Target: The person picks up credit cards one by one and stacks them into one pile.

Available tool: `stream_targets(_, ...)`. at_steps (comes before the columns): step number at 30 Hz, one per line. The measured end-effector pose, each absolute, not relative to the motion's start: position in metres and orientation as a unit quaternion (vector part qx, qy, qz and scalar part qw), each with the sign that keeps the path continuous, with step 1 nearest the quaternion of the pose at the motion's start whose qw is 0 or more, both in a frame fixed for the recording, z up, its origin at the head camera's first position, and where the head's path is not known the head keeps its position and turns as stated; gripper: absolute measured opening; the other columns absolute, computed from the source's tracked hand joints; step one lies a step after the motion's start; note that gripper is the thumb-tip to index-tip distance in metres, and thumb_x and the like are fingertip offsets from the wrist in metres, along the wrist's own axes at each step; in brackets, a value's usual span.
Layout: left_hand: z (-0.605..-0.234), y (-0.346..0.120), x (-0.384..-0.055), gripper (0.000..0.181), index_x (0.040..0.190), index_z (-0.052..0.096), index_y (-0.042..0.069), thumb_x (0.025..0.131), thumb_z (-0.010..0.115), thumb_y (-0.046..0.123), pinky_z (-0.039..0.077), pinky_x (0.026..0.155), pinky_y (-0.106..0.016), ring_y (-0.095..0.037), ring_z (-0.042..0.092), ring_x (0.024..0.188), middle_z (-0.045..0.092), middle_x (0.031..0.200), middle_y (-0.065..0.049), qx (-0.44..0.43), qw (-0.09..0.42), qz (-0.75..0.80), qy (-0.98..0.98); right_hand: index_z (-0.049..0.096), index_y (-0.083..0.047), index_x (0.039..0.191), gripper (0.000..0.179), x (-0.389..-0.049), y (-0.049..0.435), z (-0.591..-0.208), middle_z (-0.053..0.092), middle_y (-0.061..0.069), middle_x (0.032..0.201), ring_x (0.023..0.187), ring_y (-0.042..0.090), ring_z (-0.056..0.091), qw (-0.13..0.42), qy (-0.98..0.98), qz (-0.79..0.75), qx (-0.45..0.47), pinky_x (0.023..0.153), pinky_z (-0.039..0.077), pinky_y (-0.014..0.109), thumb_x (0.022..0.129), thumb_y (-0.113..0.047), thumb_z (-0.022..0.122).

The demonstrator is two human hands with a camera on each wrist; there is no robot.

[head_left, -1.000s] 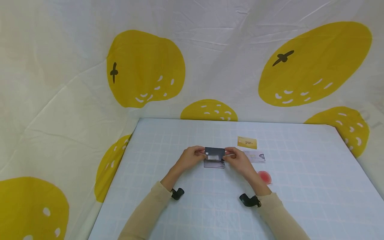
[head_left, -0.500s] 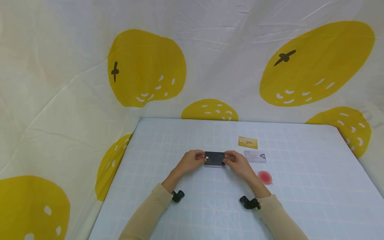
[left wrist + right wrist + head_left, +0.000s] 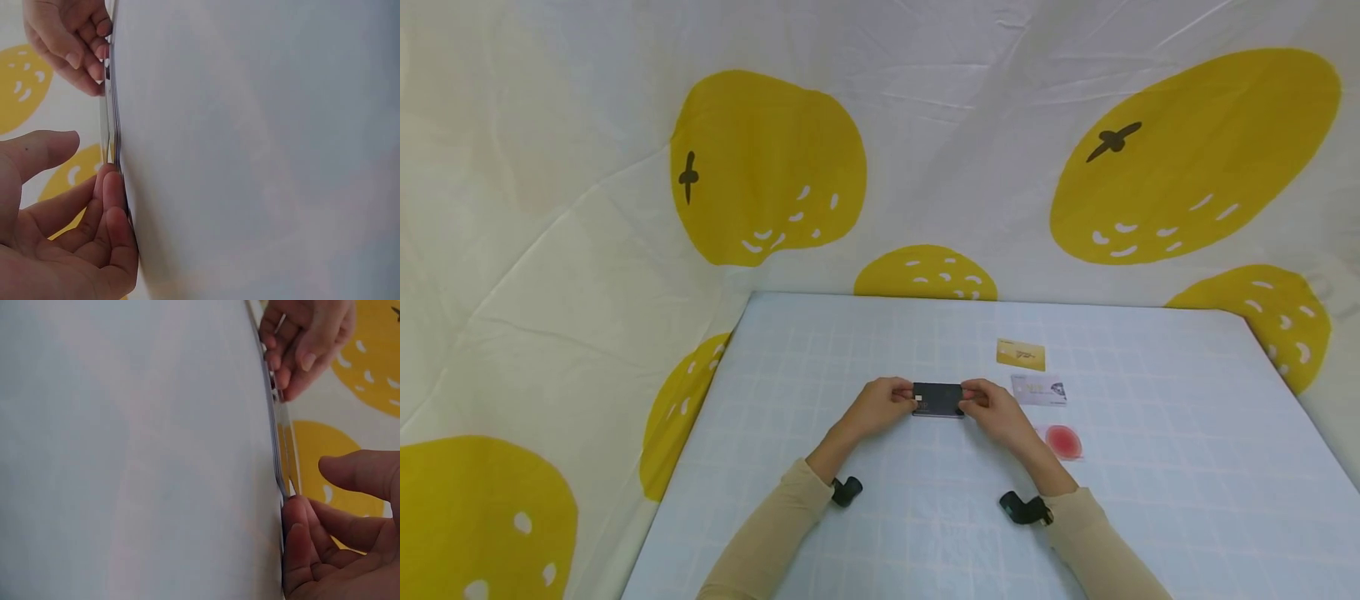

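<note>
A black bank card [image 3: 938, 398] with a chip lies flat on top of other cards at the middle of the table. My left hand [image 3: 878, 407] holds its left end with curled fingertips. At the right end, my right hand [image 3: 997, 411] does the same. In the left wrist view, several thin edges of stacked cards [image 3: 114, 106] show, slightly parted between the hands. Both wrist views show the near thumb raised off the cards. How many cards lie under the black one cannot be told.
Right of the hands lie a yellow card [image 3: 1021, 355], a pale card [image 3: 1039, 390] and a clear card with a red disc [image 3: 1063, 442], the last close to the right forearm. A pale blue checked cloth [image 3: 820, 350] covers the table. A fruit-print curtain [image 3: 955, 167] hangs behind.
The black card has come down from a tilted pose, shining with glare, to lie over the card beneath, whose lower part showed before. Both hands moved slightly nearer the body with it.
</note>
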State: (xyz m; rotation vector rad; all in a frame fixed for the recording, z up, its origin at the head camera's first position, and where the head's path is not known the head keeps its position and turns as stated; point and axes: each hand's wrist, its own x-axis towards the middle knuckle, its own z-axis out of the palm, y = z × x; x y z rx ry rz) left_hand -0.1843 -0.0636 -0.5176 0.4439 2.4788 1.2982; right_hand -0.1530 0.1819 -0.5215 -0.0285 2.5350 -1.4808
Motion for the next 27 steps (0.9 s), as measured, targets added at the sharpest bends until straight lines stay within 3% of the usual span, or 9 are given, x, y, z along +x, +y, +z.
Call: stream_targets(27, -0.5203, -0.0615, -0.1871, 0.037, 0.121, 0.068, -0.003, 0.093, 0.070, 0.021, 0.053, 0.085, -0.033, -0.016, 0.066, 0.096, 0.070, 0.103, -0.004, 0.160, 0.150, 0.427, 0.877, 0.060, 0.001, 0.129, 0.037, -0.1552, 0.1809, -0.5229, 0.064, 0.012, 0.114, 0.103, 0.028, 0.061, 0.097, 0.874, -0.475, -0.013, 0.089, 0.053, 0.042, 0.094, -0.011, 0.068)
